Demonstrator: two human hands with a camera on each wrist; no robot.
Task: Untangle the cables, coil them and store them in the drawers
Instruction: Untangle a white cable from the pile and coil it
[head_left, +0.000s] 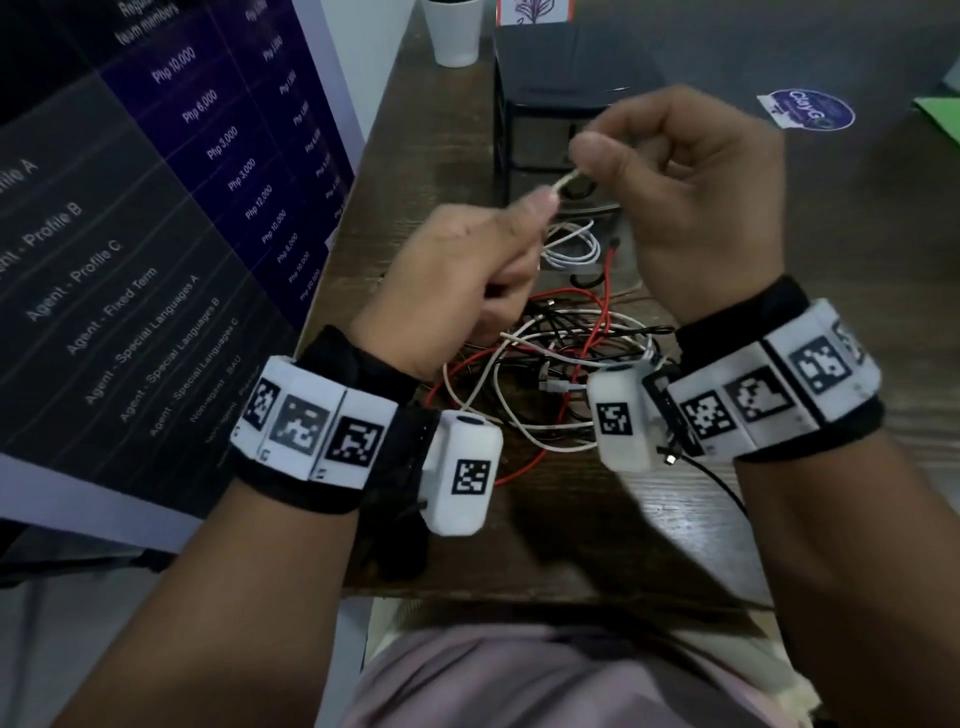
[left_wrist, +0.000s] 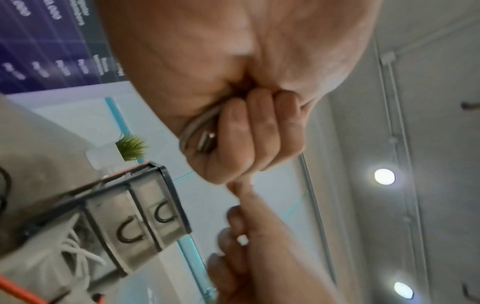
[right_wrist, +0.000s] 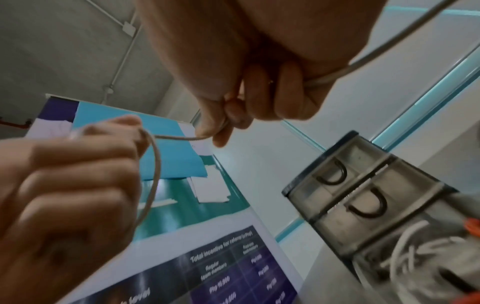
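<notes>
Both the left hand (head_left: 467, 270) and right hand (head_left: 691, 176) pinch a white cable (head_left: 205, 183) above the tangle (head_left: 545, 364) at six o'clock.

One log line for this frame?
left hand: grips white cable coil | right hand: pinches same cable | tangle: on table

Tangled red, white and black cables (head_left: 550, 364) on a dark brown wood-grain table (head_left: 597, 525); smoky grey translucent drawers (right_wrist: 363, 197); white wristbands (head_left: 311, 421) with black square codes.
</notes>
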